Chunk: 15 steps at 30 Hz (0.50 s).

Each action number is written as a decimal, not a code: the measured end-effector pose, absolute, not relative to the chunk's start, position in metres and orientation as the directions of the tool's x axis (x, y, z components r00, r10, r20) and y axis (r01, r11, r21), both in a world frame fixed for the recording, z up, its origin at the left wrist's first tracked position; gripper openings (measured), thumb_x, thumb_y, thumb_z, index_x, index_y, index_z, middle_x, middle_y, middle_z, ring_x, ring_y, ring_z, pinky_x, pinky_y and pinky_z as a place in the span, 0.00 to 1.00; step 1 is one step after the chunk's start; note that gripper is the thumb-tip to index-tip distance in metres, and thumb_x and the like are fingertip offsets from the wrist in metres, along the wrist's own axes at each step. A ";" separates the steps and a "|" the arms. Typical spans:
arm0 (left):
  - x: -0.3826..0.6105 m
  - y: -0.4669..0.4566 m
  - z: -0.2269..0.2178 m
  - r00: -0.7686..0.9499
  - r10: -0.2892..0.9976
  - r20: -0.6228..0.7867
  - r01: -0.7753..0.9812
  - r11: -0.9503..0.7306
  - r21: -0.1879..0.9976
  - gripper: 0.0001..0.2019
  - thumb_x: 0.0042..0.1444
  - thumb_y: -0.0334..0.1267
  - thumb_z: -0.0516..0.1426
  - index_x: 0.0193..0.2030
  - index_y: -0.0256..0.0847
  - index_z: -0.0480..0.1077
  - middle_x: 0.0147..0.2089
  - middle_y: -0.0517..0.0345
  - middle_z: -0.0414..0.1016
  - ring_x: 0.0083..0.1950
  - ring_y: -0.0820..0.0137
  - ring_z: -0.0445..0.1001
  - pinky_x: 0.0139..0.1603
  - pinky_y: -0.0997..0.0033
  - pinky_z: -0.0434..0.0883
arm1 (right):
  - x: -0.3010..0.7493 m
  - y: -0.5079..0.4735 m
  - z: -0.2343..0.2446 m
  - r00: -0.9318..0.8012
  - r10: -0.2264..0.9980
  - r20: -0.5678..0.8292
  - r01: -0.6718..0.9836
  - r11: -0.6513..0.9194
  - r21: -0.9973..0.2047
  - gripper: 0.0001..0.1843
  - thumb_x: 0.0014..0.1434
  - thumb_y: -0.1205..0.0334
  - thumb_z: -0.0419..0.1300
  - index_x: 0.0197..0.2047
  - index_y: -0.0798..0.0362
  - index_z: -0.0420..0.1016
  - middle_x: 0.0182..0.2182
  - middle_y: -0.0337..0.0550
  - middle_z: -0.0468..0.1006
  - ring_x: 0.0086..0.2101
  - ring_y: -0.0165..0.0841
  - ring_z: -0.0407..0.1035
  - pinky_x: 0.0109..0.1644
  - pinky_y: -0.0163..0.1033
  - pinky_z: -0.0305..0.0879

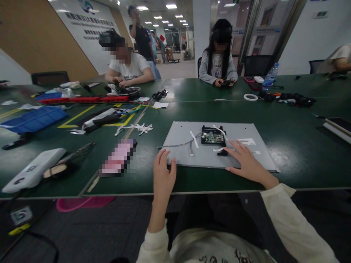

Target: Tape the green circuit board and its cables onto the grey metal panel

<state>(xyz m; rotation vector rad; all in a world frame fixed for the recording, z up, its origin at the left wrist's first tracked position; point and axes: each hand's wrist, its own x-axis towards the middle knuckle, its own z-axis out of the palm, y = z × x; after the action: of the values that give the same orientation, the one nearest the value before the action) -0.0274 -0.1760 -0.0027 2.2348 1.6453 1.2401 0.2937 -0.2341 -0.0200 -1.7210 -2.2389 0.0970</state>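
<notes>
A flat grey metal panel [186,159] lies on the green table in front of me, probably the back of a screen. On it sits a black bracket [222,150] with a green circuit board [212,137], and a thin grey cable [178,143] runs from there to the left edge. White tape strips [194,139] stick to the panel. My left hand [164,173] is at the panel's near left corner, thumb and fingers apart. Over the near right part rests my right hand [248,162], fingers spread beside the bracket. Neither hand holds anything.
Left of the panel lie a phone [117,159], a pile of white strips [141,128], a white power bank [35,170] and a blue tray [38,120]. Across the table are a tape roll [250,97], a water bottle [270,77] and two seated people working.
</notes>
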 end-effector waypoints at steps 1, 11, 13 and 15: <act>-0.027 -0.176 -0.003 0.079 0.838 0.540 0.754 -0.404 0.517 0.14 0.63 0.38 0.49 0.53 0.39 0.64 0.60 0.46 0.63 0.63 0.60 0.61 0.65 0.55 0.59 | 0.294 -0.234 -0.020 -0.223 0.954 0.202 0.932 0.269 -0.244 0.39 0.57 0.39 0.53 0.68 0.40 0.50 0.69 0.44 0.41 0.66 0.51 0.32 0.63 0.64 0.43; -0.030 -0.176 -0.005 0.070 0.872 0.485 0.751 -0.366 0.549 0.14 0.63 0.39 0.49 0.54 0.40 0.64 0.60 0.46 0.61 0.64 0.60 0.60 0.64 0.55 0.61 | 0.295 -0.233 -0.022 -0.114 0.980 0.165 0.958 0.152 -0.242 0.40 0.59 0.39 0.51 0.70 0.40 0.43 0.69 0.45 0.35 0.66 0.53 0.31 0.62 0.66 0.44; -0.032 -0.175 -0.006 0.086 0.881 0.466 0.757 -0.362 0.545 0.14 0.62 0.39 0.49 0.53 0.40 0.64 0.60 0.46 0.62 0.64 0.59 0.60 0.64 0.54 0.60 | 0.298 -0.232 -0.024 -0.070 0.986 0.151 0.964 0.106 -0.242 0.40 0.59 0.38 0.50 0.70 0.40 0.42 0.69 0.45 0.33 0.66 0.55 0.30 0.62 0.67 0.45; -0.034 -0.173 -0.007 0.107 0.887 0.450 0.766 -0.362 0.531 0.14 0.62 0.40 0.49 0.53 0.40 0.64 0.60 0.46 0.62 0.64 0.59 0.60 0.65 0.54 0.59 | 0.303 -0.231 -0.027 -0.019 0.990 0.140 0.970 0.052 -0.237 0.40 0.59 0.37 0.49 0.70 0.40 0.41 0.69 0.45 0.32 0.65 0.56 0.30 0.60 0.69 0.46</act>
<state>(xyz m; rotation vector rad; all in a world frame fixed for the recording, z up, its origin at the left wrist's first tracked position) -0.0336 -0.1735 -0.0067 2.2084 1.6690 1.0949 0.3033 -0.2307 -0.0274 -1.9932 -2.0663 0.1067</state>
